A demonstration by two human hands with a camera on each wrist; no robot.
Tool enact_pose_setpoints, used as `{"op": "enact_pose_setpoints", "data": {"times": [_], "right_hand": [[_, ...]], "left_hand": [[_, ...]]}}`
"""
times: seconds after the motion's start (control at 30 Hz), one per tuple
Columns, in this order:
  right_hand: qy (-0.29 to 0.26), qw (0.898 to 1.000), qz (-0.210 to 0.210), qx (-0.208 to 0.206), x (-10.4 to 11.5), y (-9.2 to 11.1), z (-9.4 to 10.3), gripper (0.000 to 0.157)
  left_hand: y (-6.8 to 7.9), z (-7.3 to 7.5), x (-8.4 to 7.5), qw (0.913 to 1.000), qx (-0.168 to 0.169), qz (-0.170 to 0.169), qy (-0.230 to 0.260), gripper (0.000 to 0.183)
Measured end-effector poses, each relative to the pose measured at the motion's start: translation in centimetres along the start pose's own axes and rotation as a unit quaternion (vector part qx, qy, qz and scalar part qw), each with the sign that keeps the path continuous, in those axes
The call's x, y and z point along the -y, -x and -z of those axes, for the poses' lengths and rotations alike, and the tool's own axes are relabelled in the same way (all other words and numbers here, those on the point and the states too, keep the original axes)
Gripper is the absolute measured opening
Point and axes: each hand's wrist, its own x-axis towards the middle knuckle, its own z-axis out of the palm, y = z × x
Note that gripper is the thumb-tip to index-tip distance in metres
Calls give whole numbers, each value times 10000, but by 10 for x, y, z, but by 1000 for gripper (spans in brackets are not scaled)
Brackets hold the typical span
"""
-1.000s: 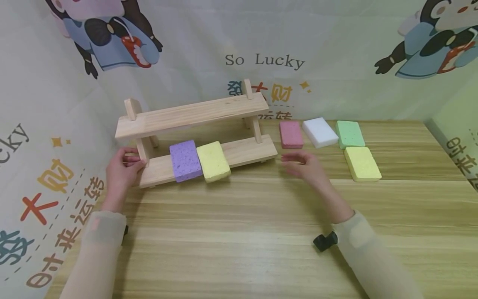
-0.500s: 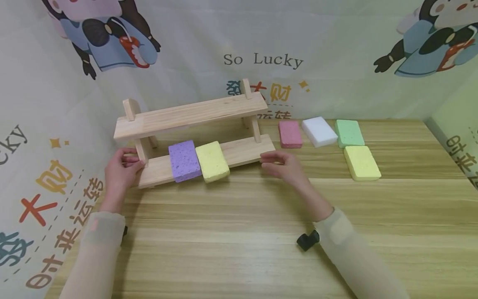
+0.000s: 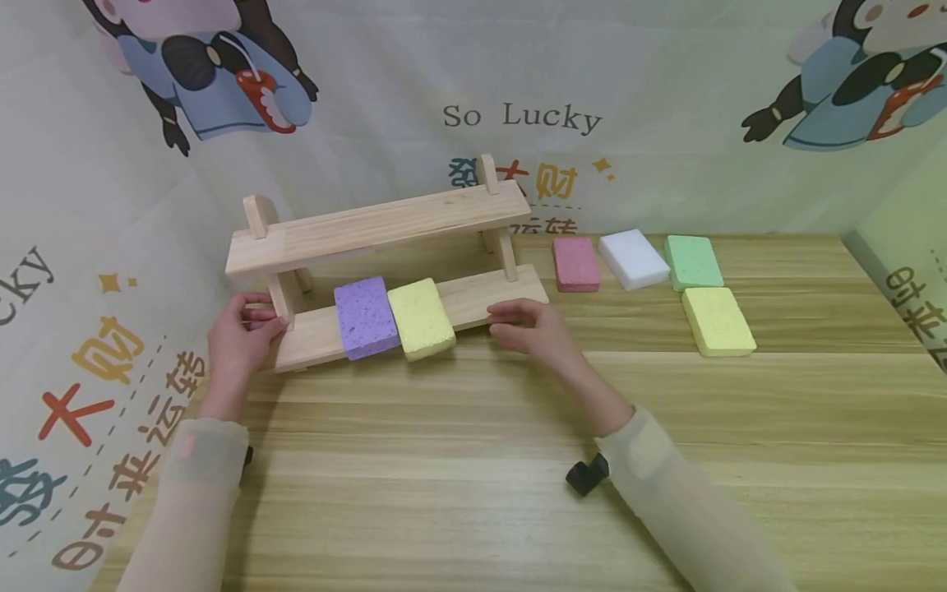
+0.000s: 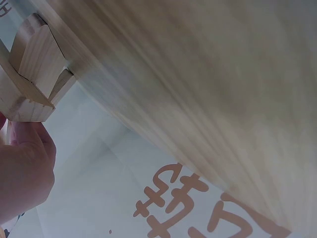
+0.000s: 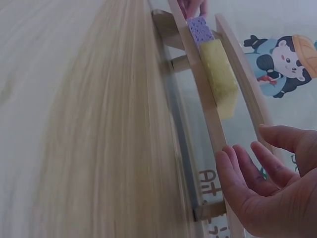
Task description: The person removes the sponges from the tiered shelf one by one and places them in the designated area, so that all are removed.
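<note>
A two-tier wooden shelf (image 3: 377,224) stands slightly angled at the back left. Side by side on its lower board lie a purple sponge (image 3: 367,319) and a yellow sponge (image 3: 423,319), both jutting past the front edge. My left hand (image 3: 240,337) grips the shelf's left end by the upright; the left wrist view shows the fingers at the underside of the wood. At the front edge of the lower board, right of the yellow sponge, hovers my right hand (image 3: 534,329). Its fingers are loosely bent with nothing between them, as the right wrist view also shows.
Right of the shelf on the wooden table (image 3: 444,460) lie a pink sponge (image 3: 576,265), a white sponge (image 3: 633,260), a green sponge (image 3: 693,263) and another yellow sponge (image 3: 718,321). A printed cloth (image 3: 385,66) hangs close behind and along the left.
My right hand has moved left, from beside the shelf's right end to in front of its lower board. The left hand, shelf and sponges stay in place.
</note>
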Motion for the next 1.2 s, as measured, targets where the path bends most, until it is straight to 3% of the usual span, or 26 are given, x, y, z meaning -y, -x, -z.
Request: {"op": "enact_pose_setpoints", "data": {"times": [0.7,1.2], "right_hand": [[-422,9991,-84,-31,-4,-13,-42,36],[-657,9967,-335,-352,-2,-16,-52,35]], "left_hand": [[0,1,0,10000,-24,-16,59,42],[2,1,-2,10000,-72,-23,58,41]]}}
